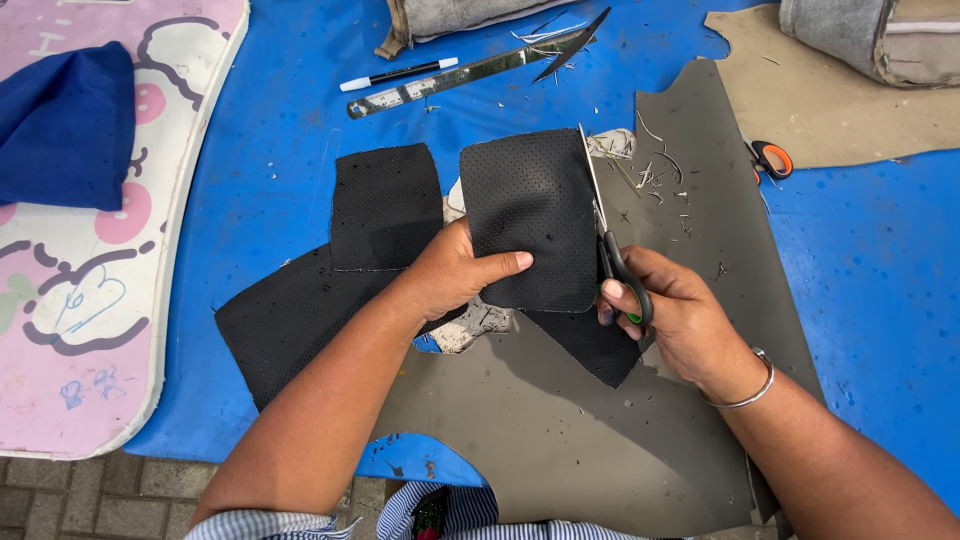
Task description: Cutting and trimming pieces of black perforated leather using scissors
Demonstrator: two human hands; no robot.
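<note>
1. The left hand point(455, 275) has the perforated black leather panel point(530, 215) pinched, thumb flat across its lower face and the other fingers tucked behind it, so the panel is lifted a bit off the desk point(290, 100) and faces the camera.
2. The right hand point(670, 310) is closed through the green-lined handles of the scissors point(610, 245). The blades point up and away from the body and sit right along the panel's right edge.
3. The bit that matters: the panel's long axis runs near-vertical in the view, and so do the blades, so the scissors are basically parallel to that right edge, touching it. The panel lies to the left of the blades, and the right hand sits just below its lower right corner.
4. I can't really tell how far apart the blades are, they look nearly together from this angle.
5. Under the hands is a big grey-brown leather sheet point(560, 420), with more black perforated pieces point(385, 205) to the left.
6. Further back there's a steel ruler point(450, 80), a white marker pen point(395, 74) and an orange-handled pair of scissors point(770, 158), all well apart from the hands.
</note>
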